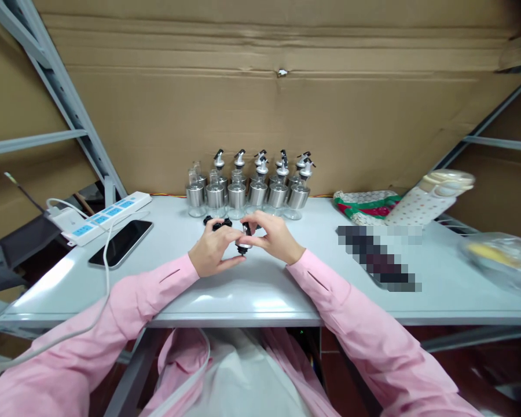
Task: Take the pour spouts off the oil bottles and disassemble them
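Black pourer (243, 247), partly hidden, is pinched by left hand (214, 249) and right hand (278, 236).

Pourer (244, 245): black lever on top, silvery collar, black ribbed stopper below; roughly upright, stopper end down, above the bench (252, 289).
Hold: at the fingers of the left hand (216, 248) and right hand (276, 236), partly hidden by them.
Black parts (217, 225): small, in a cluster on the bench just beyond the left hand, outlines partly hidden.
Bottles (237, 196): clear glass, steel-sleeved, upright in two rows behind; front row's left three bare-necked, right three topped with pourers.
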Available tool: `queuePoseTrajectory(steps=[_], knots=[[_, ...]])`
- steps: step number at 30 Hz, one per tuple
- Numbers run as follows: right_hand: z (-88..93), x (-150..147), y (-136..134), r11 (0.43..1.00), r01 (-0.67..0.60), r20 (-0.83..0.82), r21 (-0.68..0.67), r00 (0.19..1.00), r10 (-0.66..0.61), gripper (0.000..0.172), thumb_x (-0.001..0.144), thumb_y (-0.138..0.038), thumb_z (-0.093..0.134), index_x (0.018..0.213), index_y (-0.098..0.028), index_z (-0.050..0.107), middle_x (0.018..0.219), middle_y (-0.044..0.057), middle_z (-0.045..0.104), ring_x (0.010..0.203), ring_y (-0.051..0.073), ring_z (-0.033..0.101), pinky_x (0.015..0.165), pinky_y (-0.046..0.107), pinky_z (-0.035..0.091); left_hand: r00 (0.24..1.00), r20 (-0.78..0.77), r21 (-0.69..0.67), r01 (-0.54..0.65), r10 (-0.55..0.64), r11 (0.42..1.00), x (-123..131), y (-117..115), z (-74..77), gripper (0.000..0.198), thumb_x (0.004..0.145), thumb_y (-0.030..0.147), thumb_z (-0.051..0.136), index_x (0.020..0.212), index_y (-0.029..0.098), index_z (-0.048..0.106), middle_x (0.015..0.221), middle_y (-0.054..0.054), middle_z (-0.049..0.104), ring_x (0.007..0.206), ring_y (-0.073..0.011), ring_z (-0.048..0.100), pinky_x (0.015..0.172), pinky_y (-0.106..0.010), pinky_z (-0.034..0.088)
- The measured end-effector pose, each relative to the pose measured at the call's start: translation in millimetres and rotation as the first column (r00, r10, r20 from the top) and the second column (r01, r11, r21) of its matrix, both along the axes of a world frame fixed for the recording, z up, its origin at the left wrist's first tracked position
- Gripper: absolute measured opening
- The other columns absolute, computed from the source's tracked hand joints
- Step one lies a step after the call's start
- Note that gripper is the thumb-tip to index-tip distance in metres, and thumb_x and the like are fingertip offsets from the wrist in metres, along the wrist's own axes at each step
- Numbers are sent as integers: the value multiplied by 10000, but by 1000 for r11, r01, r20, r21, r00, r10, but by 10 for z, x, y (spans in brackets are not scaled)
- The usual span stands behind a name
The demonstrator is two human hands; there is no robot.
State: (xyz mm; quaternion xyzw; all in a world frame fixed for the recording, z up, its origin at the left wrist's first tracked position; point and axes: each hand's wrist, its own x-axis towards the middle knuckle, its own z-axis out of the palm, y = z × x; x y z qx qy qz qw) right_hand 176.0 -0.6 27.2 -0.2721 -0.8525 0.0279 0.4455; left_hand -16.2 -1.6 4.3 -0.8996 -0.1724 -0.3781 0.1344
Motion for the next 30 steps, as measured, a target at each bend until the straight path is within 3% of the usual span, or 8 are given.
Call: queuePoseTrajectory(steps=[7,10,15,19,23,27,30], knots=[[-31,-58,-69,978,20,-11,206,1000,-18,392,745,-532,567,939,-192,555,684,19,559,597,131,522,576,261,428,987,137,-30,-85,89,996,46,-30,1,380,801,510,524,989,198,417,846,-12,659,747,-160,602,902,-404,314],[-17,-63,-100,953,19,-16,302,1000,-15,369,765,-494,570,966,-187,543,711,34,578,620,139,535,589,266,433,989,55,-34,-133,134,991,56,-60,35,341,825,503,482,937,180,466,826,-26,647,765,-174,584,870,-402,302],[-4,-53,-92,947,12,78,322,996,-40,385,788,-543,509,909,-181,551,688,42,575,631,153,529,592,281,411,991,-82,6,-101,101,995,53,-74,49,245,864,407,441,861,167,490,781,-22,623,746,-172,556,847,-387,280],[14,-34,-70,925,37,122,379,988,-89,474,765,-619,476,895,-169,552,751,71,592,668,167,518,610,295,376,994,-80,24,-68,70,997,53,-73,49,234,869,395,423,866,171,488,779,-24,617,736,-170,545,843,-384,276],[20,-17,-58,872,88,175,481,965,-194,501,788,-651,391,741,-180,556,635,49,536,592,157,450,565,298,310,997,-66,34,-25,28,999,81,-114,69,203,875,365,416,830,175,472,717,-7,597,688,-159,528,831,-369,281],[5,-29,-69,822,72,170,564,965,-201,521,862,-591,284,627,-186,512,552,36,473,532,150,381,531,296,274,998,-56,28,20,-18,999,123,-175,69,234,888,378,395,797,169,447,679,0,576,645,-144,514,811,-343,292],[6,-47,-106,838,57,114,543,984,-140,489,936,-425,200,601,-193,472,514,23,444,496,142,346,518,293,264,997,-73,41,4,-1,999,134,-177,44,180,892,314,372,841,163,456,691,1,582,639,-136,521,802,-335,285]])
